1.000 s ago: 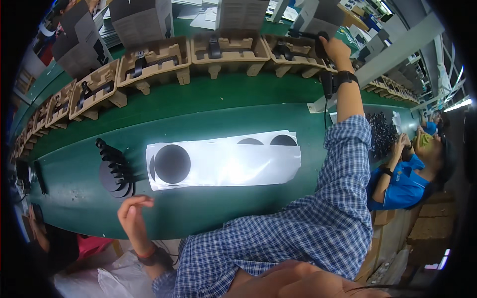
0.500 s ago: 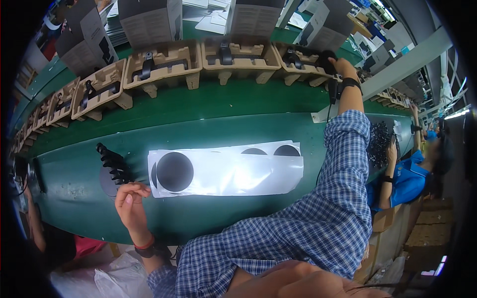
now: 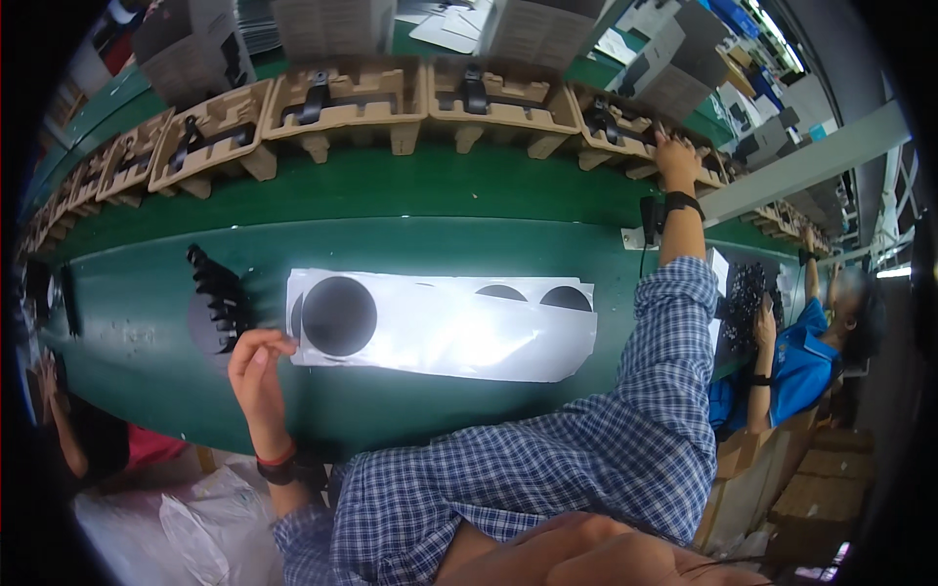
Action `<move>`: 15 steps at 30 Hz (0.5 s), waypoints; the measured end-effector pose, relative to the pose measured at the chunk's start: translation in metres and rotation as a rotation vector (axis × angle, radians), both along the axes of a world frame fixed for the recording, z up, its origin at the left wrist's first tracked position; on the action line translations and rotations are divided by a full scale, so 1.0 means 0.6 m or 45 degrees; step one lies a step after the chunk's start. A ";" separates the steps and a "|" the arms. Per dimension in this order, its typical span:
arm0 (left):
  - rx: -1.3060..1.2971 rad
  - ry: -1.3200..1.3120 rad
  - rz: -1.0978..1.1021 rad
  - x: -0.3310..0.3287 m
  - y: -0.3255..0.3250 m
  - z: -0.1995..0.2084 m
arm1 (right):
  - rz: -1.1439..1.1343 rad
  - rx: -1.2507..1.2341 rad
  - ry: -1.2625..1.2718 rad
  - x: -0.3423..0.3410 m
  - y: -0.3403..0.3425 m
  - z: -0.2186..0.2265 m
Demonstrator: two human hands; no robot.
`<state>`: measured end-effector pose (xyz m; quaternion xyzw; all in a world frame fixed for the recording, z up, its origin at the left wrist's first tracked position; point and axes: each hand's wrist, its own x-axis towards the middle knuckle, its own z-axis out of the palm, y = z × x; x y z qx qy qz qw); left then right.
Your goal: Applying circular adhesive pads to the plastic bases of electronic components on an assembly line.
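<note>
My right hand [image 3: 677, 161] reaches over the right end of a brown moulded tray [image 3: 586, 146], fingers bent down into it. What lies under its fingers is hidden. A black part [image 3: 604, 122] sits in the same tray, left of that hand. My left hand [image 3: 260, 366] hovers by the left end of a white sheet [image 3: 440, 337], its fingers loosely bent and nothing visible in them. The sheet bears a large dark-grey disc [image 3: 339, 316], with more discs partly covered at its right. Just beyond my left hand, a row of black clips [image 3: 217, 293] lies on a grey disc [image 3: 202, 327].
Several brown trays [image 3: 342, 122] with black parts line the green bench, open printed boxes [image 3: 332, 29] behind them. A pale metal bar [image 3: 806, 161] slants across the right. Beyond a pile of small black parts [image 3: 745, 298], a co-worker in blue [image 3: 782, 352] works; another person's hand [image 3: 51, 381] shows at left.
My right hand, which held a black round part above the tray's right end, has gone lower there, and the part no longer shows. My left hand stays nearly in place. The whole view has shifted slightly.
</note>
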<state>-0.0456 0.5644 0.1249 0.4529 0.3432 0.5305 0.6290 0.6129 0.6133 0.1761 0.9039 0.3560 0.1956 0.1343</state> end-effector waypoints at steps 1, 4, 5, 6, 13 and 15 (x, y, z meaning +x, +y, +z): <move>0.028 0.044 0.019 0.002 -0.003 0.000 | -0.069 -0.060 0.042 -0.024 -0.006 0.021; 0.064 0.377 -0.100 0.002 -0.018 0.028 | 0.091 -0.096 -0.174 -0.013 -0.015 0.014; 0.051 0.417 -0.144 0.006 -0.022 0.036 | 0.252 0.005 -0.195 -0.035 -0.009 0.018; 0.091 0.509 -0.138 0.006 -0.018 0.029 | 0.408 0.116 -0.215 -0.065 -0.003 0.037; 0.753 1.163 -0.011 0.012 -0.086 0.006 | 1.389 -0.086 1.237 -0.575 -0.087 0.058; 0.869 1.299 -0.060 0.044 -0.065 0.014 | 1.493 -0.139 1.227 -0.623 -0.085 0.000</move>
